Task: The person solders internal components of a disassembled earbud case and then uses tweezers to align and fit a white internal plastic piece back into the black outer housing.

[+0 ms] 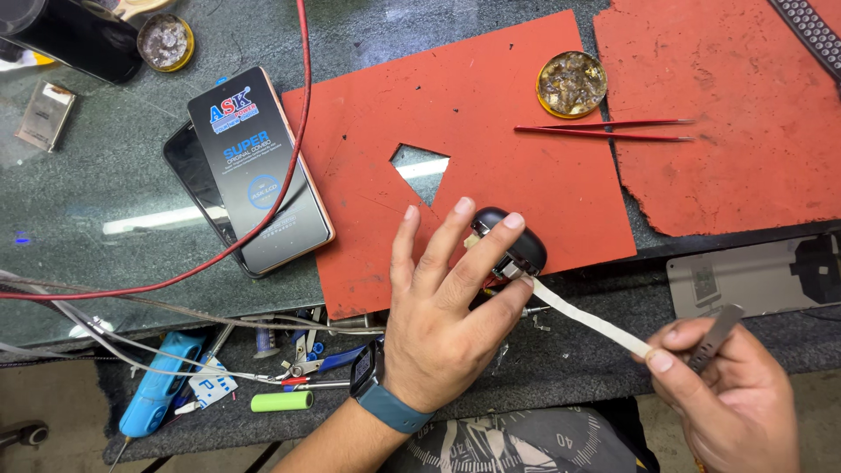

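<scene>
Head view: my left hand [442, 302] presses a small black device [510, 240] against the lower edge of the red mat [491, 96], fingers spread, not closed round it. From it a white strip [589, 317] runs down-right to my right hand [731, 398], pinched between thumb and forefinger, a grey flat tool [717, 335] tucked in the same grip (possibly a spudger; it is partly hidden). The strip's long axis points at the lower right of the frame, where open surface lies; the red tweezers [604, 131] sit well apart, upper right.
</scene>
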